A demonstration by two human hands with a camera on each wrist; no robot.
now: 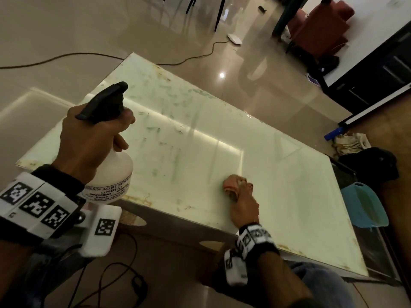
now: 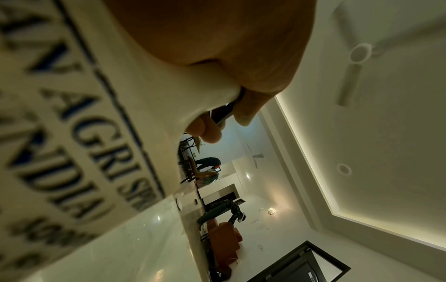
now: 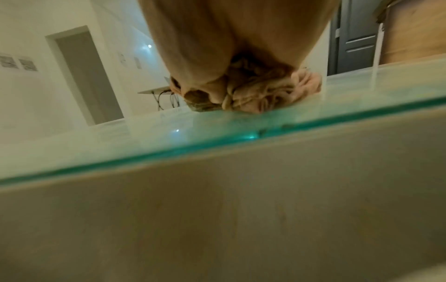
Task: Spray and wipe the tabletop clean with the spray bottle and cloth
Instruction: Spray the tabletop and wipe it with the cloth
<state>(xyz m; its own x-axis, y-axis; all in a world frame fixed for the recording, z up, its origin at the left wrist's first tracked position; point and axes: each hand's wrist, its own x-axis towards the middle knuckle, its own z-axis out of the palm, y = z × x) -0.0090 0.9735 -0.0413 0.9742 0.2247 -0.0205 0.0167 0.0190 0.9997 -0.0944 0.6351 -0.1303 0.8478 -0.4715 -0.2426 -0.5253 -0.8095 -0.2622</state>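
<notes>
While the white spray bottle [image 1: 112,174] with its black trigger head (blue lettering on the label) is held above the near left corner of the glass tabletop [image 1: 278,174], the left hand [image 1: 89,141] grips its neck, fingers curled round below the trigger. The right hand [image 1: 243,203] clutches a bunched pink cloth [image 1: 231,185], pressing it against the tabletop near the front edge. Greenish smears mark the far half. Cables lie on the glossy tile floor [image 1: 66,30].
</notes>
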